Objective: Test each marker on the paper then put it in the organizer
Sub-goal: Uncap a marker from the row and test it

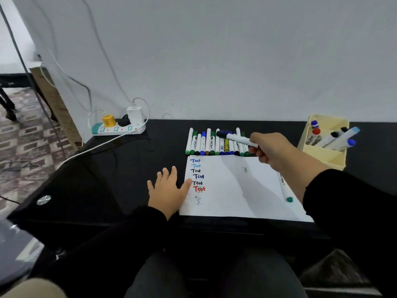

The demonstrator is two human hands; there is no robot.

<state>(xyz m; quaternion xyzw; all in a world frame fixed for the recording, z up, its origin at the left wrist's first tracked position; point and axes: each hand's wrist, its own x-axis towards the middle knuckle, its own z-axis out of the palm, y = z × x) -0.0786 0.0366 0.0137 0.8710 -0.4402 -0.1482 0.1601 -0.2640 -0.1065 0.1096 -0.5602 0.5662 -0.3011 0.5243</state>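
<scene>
My right hand (271, 150) grips a white marker with a dark blue cap (235, 137), held level above the row of markers (211, 144) lying behind the paper. The white paper (238, 186) bears several "Test" words in blue, black and red down its left side. My left hand (168, 189) lies flat on the black table, its thumb touching the paper's left edge. A green-capped marker (284, 190) lies on the paper's right side. The cream organizer (322, 153) at the right holds several markers.
A white power strip (119, 129) with a yellow plug and a white charger sits at the table's back left, its cables trailing across the black table (129, 168). A white wall stands close behind. My knees are below the table's front edge.
</scene>
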